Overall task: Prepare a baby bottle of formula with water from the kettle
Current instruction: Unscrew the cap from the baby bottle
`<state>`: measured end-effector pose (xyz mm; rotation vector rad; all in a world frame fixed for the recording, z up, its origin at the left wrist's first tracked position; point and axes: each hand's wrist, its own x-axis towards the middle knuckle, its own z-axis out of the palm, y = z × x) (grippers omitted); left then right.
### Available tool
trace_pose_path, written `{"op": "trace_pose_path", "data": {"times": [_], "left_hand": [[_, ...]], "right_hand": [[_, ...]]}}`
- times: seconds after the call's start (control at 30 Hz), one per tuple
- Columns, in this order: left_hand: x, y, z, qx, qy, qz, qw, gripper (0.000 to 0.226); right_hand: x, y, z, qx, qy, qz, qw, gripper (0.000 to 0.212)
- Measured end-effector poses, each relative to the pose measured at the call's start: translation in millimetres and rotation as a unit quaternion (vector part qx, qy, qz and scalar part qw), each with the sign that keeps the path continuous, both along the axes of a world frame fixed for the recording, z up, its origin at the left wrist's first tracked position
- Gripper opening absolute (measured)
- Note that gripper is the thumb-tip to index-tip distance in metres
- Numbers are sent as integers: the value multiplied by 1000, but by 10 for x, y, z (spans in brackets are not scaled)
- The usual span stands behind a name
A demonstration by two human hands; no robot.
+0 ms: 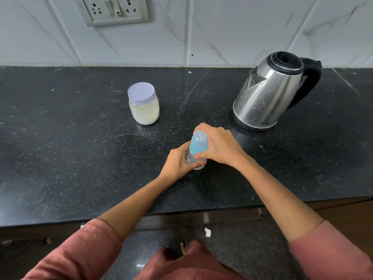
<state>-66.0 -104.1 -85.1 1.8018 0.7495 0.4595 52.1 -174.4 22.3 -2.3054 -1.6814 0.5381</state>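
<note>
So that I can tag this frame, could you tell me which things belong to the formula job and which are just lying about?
For the job: baby bottle, gripped by left hand and right hand; kettle; lidded jar of pale powder.
Lying about: wall socket; white scrap on the floor.

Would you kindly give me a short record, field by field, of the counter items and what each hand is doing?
baby bottle: upright on the counter, top on
left hand: grips the bottle's lower body
right hand: grips the bottle's top from the right
jar: lid on, pale powder inside, behind and left of the bottle, apart from it
kettle: lid shut, right rear of the counter, untouched
wall socket: nothing plugged in
</note>
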Motion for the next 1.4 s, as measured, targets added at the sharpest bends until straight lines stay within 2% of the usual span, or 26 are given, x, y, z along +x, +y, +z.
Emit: {"op": "trace_pose_path", "data": {"times": [0.17,0.27,0.37,0.5,0.6,0.77,0.87,1.03,1.13,1.27,1.4], "left_hand": [[6,17,-17,6,8,-8,1000,61],[6,17,-7,9,17,-7,1000,61],[2,15,17,17,25,-10,1000,60],[1,2,34,25,29,-9,999,57],[5,4,8,8,25,-5,1000,63],[6,-5,16,15,25,-2,1000,61],[8,-10,29,20,33,2,999,60],[-1,-30,71,35,36,2,999,61],[-1,-35,69,30,32,5,999,59],[-2,-38,64,26,24,0,999,59],[3,-39,69,25,31,2,999,64]], "right_hand": [[130,73,48,-45,73,92,992,52],[111,85,51,-59,95,80,991,61],[35,39,63,-65,60,43,995,77],[-104,42,26,-49,-12,-24,998,61],[-110,85,36,-56,-53,-1,997,52],[-10,141,115,-91,9,99,991,46],[29,173,121,-110,37,120,986,43],[-22,134,163,-57,-4,-11,998,56],[-87,122,156,-74,-50,-30,996,52],[-84,149,220,-92,-36,51,994,42],[-19,160,247,-116,17,127,985,43]]}}
